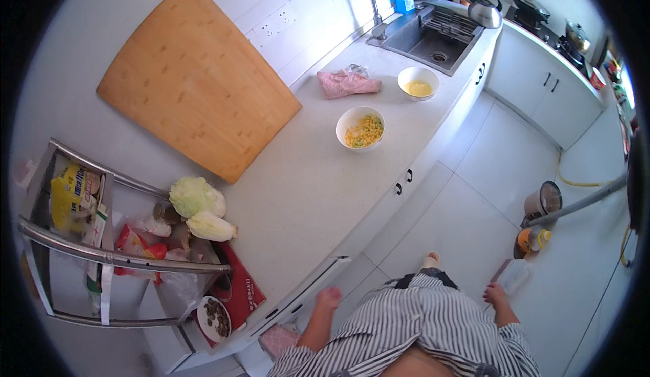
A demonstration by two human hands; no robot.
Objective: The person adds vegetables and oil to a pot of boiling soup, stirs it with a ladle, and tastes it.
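My left hand [330,297] is held before the white base cabinets, blurred, with its fingers seemingly curled and no object visible in it. On the other side, my right hand [494,294] is beside a clear plastic container [513,277]; whether it touches or holds it is unclear. A white bowl of corn kernels with green pieces [363,130] stands on the countertop [304,194]. Nearer the sink is a white bowl with a pale yellow substance [418,85]. A pink cloth [348,83] lies behind these bowls.
A wooden board [198,82] leans against the wall. Cabbage [197,197] sits beside a metal rack [71,240], with a plate of small dark pieces [214,319] near the counter's end. Beyond are a sink [431,41] and kettle [485,11]. A bin [542,201] and oil bottle [532,240] stand on the right.
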